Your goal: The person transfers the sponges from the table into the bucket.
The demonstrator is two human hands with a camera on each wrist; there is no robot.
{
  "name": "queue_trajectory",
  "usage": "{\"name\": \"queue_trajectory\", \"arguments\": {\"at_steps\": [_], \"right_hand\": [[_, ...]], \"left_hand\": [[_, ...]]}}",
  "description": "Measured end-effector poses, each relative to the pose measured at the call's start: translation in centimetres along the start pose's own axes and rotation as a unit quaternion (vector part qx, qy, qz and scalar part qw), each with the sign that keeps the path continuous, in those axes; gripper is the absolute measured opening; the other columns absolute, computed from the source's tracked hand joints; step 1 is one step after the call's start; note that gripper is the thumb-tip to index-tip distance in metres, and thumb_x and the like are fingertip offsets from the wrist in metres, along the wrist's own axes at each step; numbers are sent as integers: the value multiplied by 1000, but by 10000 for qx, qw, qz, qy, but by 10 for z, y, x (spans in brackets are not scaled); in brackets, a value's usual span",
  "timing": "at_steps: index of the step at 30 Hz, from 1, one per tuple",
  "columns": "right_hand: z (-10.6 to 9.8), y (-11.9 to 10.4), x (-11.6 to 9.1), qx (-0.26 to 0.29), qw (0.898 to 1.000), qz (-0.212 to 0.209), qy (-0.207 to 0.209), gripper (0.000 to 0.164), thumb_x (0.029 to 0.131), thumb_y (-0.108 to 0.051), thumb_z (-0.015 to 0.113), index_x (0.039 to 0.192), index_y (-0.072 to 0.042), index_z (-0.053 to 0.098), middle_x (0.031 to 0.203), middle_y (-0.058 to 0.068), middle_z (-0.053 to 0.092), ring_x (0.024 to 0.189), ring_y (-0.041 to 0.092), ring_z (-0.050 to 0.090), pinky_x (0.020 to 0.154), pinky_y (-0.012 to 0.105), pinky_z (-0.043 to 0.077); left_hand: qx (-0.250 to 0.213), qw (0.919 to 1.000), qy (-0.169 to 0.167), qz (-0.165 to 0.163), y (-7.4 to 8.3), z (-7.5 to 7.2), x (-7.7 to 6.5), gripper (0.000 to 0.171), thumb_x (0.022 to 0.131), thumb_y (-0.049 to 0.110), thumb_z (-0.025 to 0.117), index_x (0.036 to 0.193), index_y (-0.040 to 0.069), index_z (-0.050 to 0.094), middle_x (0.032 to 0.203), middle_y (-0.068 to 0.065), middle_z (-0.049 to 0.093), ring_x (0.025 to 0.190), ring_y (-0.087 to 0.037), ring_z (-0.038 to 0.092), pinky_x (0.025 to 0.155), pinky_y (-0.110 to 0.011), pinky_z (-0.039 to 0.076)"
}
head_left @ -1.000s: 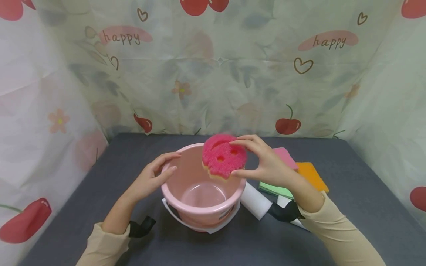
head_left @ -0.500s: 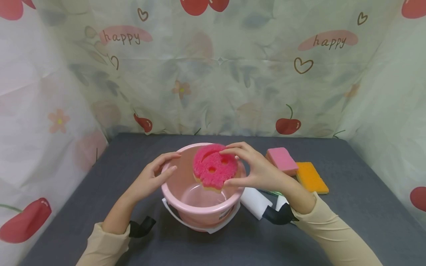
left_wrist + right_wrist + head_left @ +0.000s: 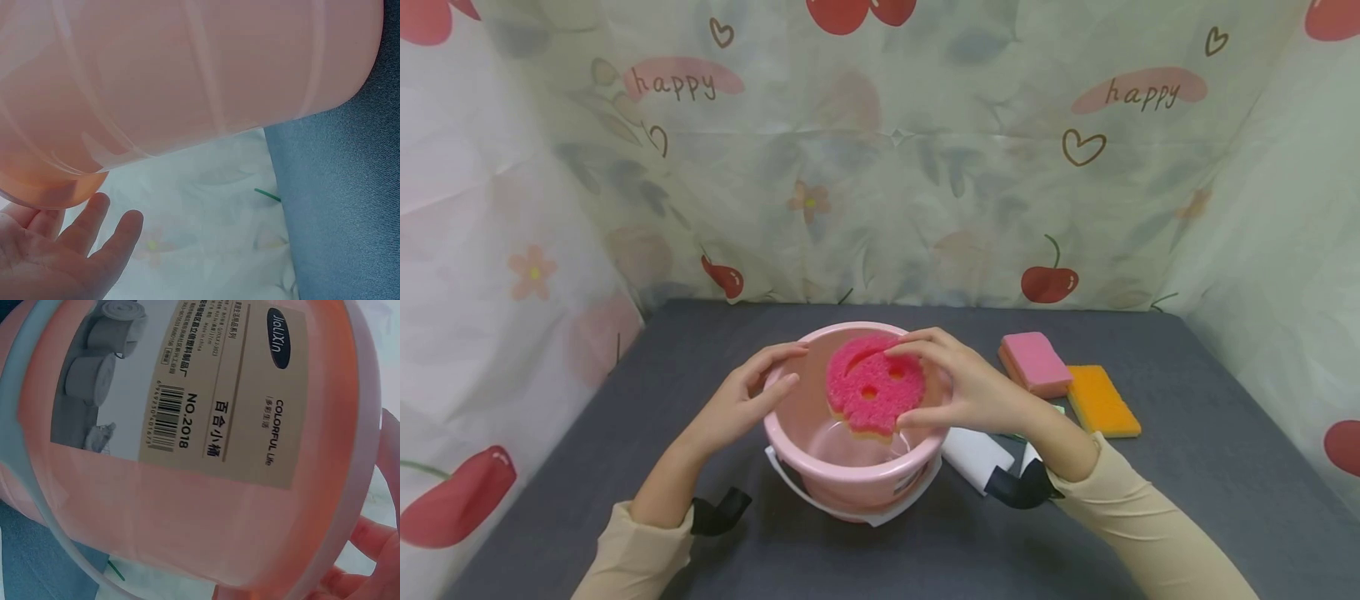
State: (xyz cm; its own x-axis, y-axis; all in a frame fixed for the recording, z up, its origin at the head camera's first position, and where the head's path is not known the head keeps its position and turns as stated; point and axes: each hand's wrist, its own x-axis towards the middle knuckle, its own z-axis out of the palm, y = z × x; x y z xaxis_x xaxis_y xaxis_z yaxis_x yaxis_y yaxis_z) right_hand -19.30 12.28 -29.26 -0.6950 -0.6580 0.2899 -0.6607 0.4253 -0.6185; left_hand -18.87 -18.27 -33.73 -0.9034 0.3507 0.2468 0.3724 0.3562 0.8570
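Observation:
In the head view, a bright pink face-shaped sponge (image 3: 874, 408) with eye holes and a pale yellow underside is tilted over the mouth of a pink bucket (image 3: 854, 473). My right hand (image 3: 970, 392) pinches it by its right edge between thumb and fingers. On the bucket's left rim rests my left hand (image 3: 741, 400), its fingers fairly straight and the thumb reaching over the opening. Seen from the left wrist, the left hand (image 3: 62, 256) has spread fingers, some hidden behind the rim. Bucket wall and label fill most of the right wrist view, which shows no sponge clearly.
Right of the bucket lie a pink block sponge (image 3: 1035, 364), an orange sponge (image 3: 1103, 401) and a white roll (image 3: 976, 457). Something green shows partly behind the right forearm. The bucket's white handle (image 3: 880, 521) hangs in front, above the dark tabletop (image 3: 850, 571).
My right hand has brought the face-shaped sponge down and left, deeper over the bucket's opening. The pink block sponge is now uncovered by the arm. My left hand stays put.

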Motion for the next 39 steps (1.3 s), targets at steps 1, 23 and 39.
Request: {"name": "queue_trajectory", "arguments": {"at_steps": [1, 23, 39], "right_hand": [[0, 0, 0, -3, 10000, -25, -6, 64, 70, -25, 81, 128, -17, 54, 131, 3, 47, 121, 18, 43, 88, 36, 53], [6, 3, 4, -43, 9997, 68, -236, 65, 70, -27, 81, 129, -18, 53, 133, 4, 47, 121, 20, 43, 86, 35, 54], [5, 1, 6, -9, 9980, 247, -587, 70, 71, -31, 79, 132, -18, 49, 134, 3, 46, 123, 22, 42, 87, 38, 53]], "left_hand": [[1, 10000, -3, -6, 0, 0, 0, 41, 93, 14, 54, 133, 12, 47, 138, -9, 47, 126, -27, 45, 89, -12, 45], [36, 10000, 14, 5, -1, 0, 0, 41, 93, 14, 54, 133, 13, 47, 138, -8, 47, 127, -27, 44, 90, -14, 45], [-40, 10000, -1, 73, -1, 0, 0, 40, 93, 15, 54, 133, 11, 47, 139, -9, 47, 125, -27, 46, 88, -13, 46]]}}
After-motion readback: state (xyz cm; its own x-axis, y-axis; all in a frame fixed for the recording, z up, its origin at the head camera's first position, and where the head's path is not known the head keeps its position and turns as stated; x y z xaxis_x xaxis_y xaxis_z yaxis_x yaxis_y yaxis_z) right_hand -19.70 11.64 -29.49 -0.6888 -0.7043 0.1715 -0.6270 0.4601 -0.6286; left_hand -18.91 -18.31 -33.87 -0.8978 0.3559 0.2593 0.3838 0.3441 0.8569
